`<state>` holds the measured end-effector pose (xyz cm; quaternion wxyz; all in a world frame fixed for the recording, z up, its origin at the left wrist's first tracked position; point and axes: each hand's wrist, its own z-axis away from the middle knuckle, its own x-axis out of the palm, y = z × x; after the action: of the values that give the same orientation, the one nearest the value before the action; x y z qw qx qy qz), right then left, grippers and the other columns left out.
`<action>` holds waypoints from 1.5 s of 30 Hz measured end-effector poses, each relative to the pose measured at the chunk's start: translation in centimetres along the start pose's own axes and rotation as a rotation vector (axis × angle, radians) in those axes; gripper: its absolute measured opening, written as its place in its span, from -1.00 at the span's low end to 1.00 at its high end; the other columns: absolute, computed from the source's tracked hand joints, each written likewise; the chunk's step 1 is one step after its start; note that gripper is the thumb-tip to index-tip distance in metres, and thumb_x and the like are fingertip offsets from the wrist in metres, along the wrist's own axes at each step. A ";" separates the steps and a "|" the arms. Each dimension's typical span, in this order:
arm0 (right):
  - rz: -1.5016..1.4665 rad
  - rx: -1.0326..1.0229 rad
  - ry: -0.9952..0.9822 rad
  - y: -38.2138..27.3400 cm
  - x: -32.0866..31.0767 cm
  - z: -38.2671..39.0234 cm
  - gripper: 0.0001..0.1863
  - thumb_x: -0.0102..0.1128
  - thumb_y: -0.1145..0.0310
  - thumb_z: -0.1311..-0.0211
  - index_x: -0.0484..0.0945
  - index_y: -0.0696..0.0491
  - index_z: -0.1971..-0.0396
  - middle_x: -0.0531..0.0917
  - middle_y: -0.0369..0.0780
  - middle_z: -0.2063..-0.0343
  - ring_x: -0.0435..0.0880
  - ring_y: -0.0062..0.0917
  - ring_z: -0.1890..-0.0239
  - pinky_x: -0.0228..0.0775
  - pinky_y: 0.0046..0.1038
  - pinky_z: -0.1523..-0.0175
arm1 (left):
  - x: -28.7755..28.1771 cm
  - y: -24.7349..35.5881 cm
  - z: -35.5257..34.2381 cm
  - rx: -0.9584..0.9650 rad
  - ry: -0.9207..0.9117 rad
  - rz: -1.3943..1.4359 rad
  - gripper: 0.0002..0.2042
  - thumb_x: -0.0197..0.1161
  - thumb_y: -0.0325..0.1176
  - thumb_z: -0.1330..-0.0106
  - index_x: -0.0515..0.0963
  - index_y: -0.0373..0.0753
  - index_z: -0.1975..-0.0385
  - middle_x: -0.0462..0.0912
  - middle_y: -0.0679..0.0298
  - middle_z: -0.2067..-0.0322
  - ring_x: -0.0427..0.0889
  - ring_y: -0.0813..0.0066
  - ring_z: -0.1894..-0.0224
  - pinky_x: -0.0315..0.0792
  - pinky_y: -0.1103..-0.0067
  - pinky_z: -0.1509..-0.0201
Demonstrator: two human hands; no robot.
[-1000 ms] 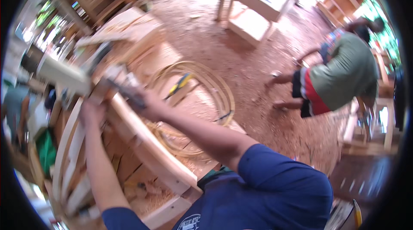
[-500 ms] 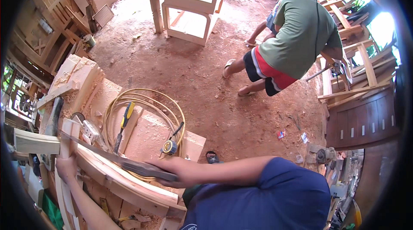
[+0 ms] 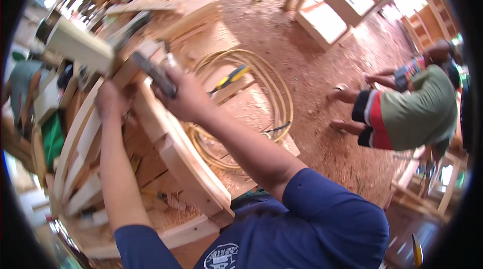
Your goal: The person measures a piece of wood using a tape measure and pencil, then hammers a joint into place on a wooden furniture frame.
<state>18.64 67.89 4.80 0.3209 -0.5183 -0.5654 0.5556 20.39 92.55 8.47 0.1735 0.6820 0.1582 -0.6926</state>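
My right hand is closed round the dark handle of a handsaw, near the top end of a curved wooden frame. The blade cannot be made out clearly from this angle. Fingers bent, my left hand grips a curved wooden slat just below the point where it meets a thick pale beam. Both hands are close together, the saw handle slightly above and right of the left one. A second curved rail runs below my right forearm.
Beside my right forearm lie a yellow coil and a yellow-and-black handled tool. Sawdust-covered planks are stacked beyond. A co-worker in a green shirt bends over at the right. Wooden furniture frames stand at the back.
The view has swung left, so the bench sits further right. My right hand, with the saw, has moved up close to my left hand, and the blade no longer shows lengthwise.
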 end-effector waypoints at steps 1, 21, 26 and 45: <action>0.029 0.015 -0.013 -1.1 0.1 -0.9 -0.61 0.42 0.25 -0.47 0.63 0.05 -0.19 0.74 -0.01 0.36 0.71 -0.22 0.33 0.60 -0.21 0.09 | -0.7 0.2 0.6 0.028 0.021 0.003 -0.28 0.65 0.20 -0.16 0.75 -0.34 -0.08 0.83 -0.15 -0.02 0.83 -0.11 -0.09 0.67 0.10 -0.20; -0.125 -0.002 -0.058 5.0 -2.6 9.1 -0.45 0.37 0.36 -0.44 0.51 0.04 -0.40 0.78 0.00 0.25 0.82 -0.23 0.24 0.64 -0.24 0.06 | 0.3 0.1 1.0 -0.041 0.039 -0.012 -0.19 0.61 0.24 -0.11 0.66 -0.30 -0.20 0.83 -0.08 -0.07 0.81 -0.09 -0.15 0.66 0.14 -0.29; -0.069 -0.051 -0.088 0.6 -0.7 1.2 -0.58 0.36 0.26 -0.45 0.55 0.08 -0.19 0.76 0.10 0.23 0.75 0.17 0.17 0.61 -0.01 0.04 | 0.1 -0.4 -0.1 -0.085 -0.004 0.012 -0.19 0.64 0.22 -0.08 0.67 -0.24 -0.23 0.83 -0.08 -0.08 0.81 -0.08 -0.15 0.65 0.15 -0.30; -0.161 -0.041 -0.062 3.2 -0.9 3.3 -0.38 0.38 0.42 -0.44 0.50 -0.03 -0.48 0.80 -0.10 0.06 0.73 -0.45 0.05 0.59 -0.31 -0.13 | 1.0 -0.5 -0.4 -0.020 0.009 -0.026 -0.25 0.61 0.24 -0.14 0.69 -0.28 -0.13 0.83 -0.17 0.01 0.82 -0.19 -0.06 0.68 0.06 -0.19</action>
<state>16.45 65.60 1.33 0.3359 -0.4602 -0.6263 0.5321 20.56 93.14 7.42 0.1704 0.6812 0.1749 -0.6901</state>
